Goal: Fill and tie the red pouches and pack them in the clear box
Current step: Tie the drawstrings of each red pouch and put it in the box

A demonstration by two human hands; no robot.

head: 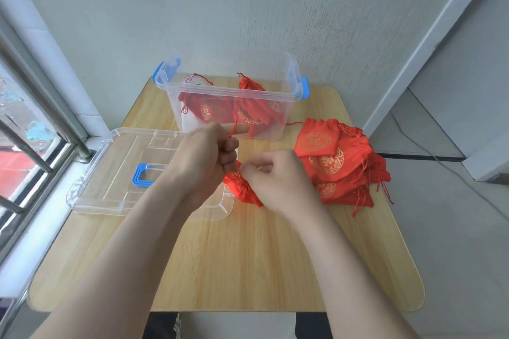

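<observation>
Left hand (pixel 209 157) and right hand (pixel 278 176) pinch red pouch (pixel 242 190) between them.

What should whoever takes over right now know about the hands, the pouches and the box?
Left hand grips the red cord; right hand pinches the neck of the pouch in hand.
Done: at least two pouches lie in the clear box; its lid lies off to the left.
Left: finish this tie, box the pouch, then work through the flat stack on the right.
</observation>
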